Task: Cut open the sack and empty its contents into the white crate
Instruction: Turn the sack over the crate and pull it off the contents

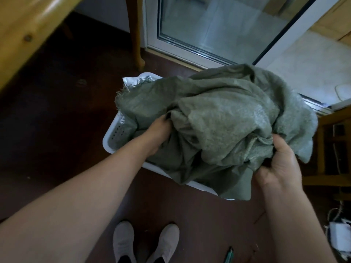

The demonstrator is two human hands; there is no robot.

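Sack (218, 118), crumpled green weave, clenched in both hands' grip above perforated white crate (114, 133).

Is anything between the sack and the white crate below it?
Nothing visible. The crumpled grey-green woven sack, gripped by the left hand and right hand, hangs directly over the white perforated plastic crate, its folds draping over the rim.

Bare forearms, no sleeves visible. 2 light grey fabric slip-on shoes (146, 242) with dark openings at the ankles.
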